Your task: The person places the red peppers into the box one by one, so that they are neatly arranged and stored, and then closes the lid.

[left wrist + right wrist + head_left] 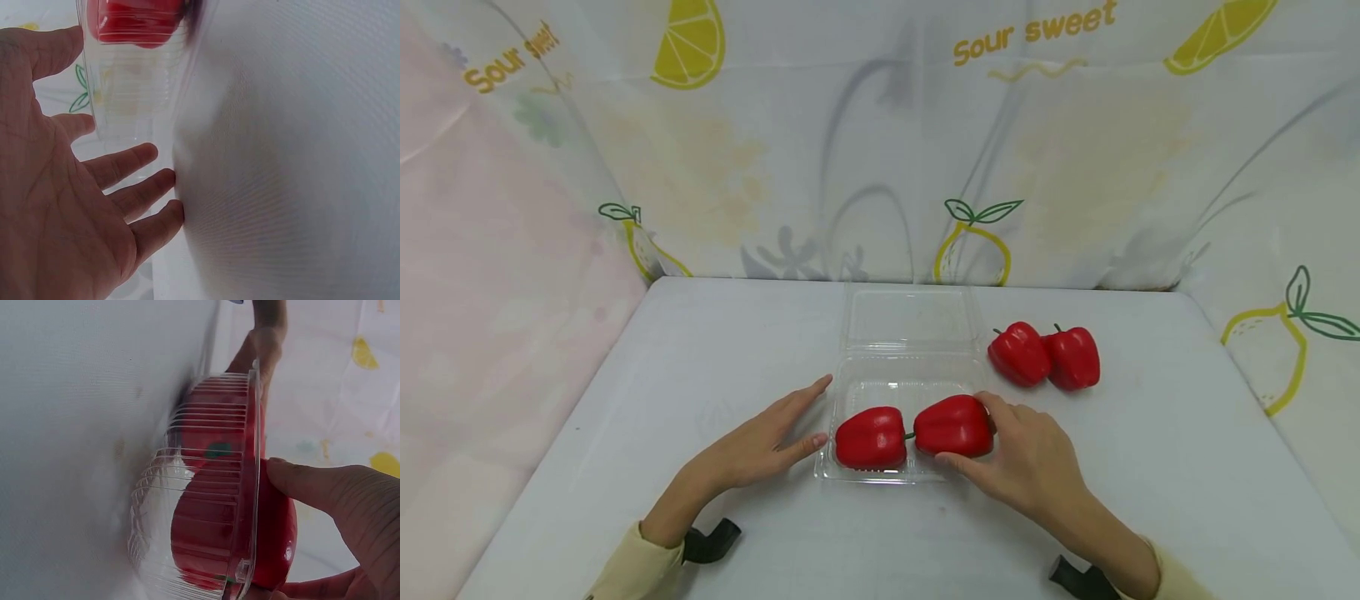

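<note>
Head view first: our right hand (1037, 454) is curled round the near-right red pepper (953, 425), thumb on the near side, fingers on the far side. That pepper sits in the clear container (880, 480), with a second pepper (871, 437) just left of it and a green stem between them. We'd seat ours gently so that stem doesn't get jammed, then lift the fingers straight off. Our left hand (756, 446) is spread just beside the container's left edge, a good spot for steadying it, we reckon. The clear lid (913, 321) lies folded back beyond both hands, and a pair of loose peppers (1047, 354) sits past the right hand. The white table (722, 333) runs out all round our hands to a fabric backdrop (865, 125) with lemons and "Sour sweet" on it.

Left wrist view: fingers extended and holding nothing, thumb right by the container; we can't tell if it's actually touching. Pale tabletop fills the side past the fingertips.

Right wrist view: our grip is high on the pepper, which pokes above the rim, so we'd avoid knocking the wall. More lemon fabric shows behind the hand.
</note>
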`<action>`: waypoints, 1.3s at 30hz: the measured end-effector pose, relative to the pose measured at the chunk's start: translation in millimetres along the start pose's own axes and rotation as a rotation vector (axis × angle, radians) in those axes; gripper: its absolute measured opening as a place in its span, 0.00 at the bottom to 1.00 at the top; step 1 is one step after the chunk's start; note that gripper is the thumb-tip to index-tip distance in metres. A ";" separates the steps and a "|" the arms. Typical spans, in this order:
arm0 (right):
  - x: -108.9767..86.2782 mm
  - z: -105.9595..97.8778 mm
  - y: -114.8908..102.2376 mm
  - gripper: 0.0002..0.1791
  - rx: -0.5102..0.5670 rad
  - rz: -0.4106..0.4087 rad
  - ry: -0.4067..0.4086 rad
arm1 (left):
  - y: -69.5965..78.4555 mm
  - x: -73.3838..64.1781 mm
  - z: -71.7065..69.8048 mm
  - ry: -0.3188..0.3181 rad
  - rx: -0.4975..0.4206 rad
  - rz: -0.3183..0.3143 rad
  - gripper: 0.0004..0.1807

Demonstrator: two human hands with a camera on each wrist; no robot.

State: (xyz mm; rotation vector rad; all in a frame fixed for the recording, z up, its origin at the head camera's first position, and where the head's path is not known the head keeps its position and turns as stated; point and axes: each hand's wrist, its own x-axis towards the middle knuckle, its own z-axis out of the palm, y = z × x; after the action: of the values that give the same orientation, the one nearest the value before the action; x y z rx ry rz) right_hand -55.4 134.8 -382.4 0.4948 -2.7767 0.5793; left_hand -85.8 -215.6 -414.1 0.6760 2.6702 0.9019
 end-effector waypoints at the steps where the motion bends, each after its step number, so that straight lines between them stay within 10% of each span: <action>1: -0.4 0.8 0.1 0.41 -0.003 0.001 0.000 | 0.0 0.1 0.0 0.000 0.000 0.000 0.43; 39: 10.3 -8.5 13.7 0.32 0.047 0.029 -0.170 | -1.3 -0.5 0.6 0.005 0.003 0.009 0.43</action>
State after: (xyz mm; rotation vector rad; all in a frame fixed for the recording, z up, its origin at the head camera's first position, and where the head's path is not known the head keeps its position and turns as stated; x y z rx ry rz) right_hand -68.4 147.4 -376.2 0.5380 -2.9411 0.6374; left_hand -85.6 -216.5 -415.3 0.6872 2.6755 0.9036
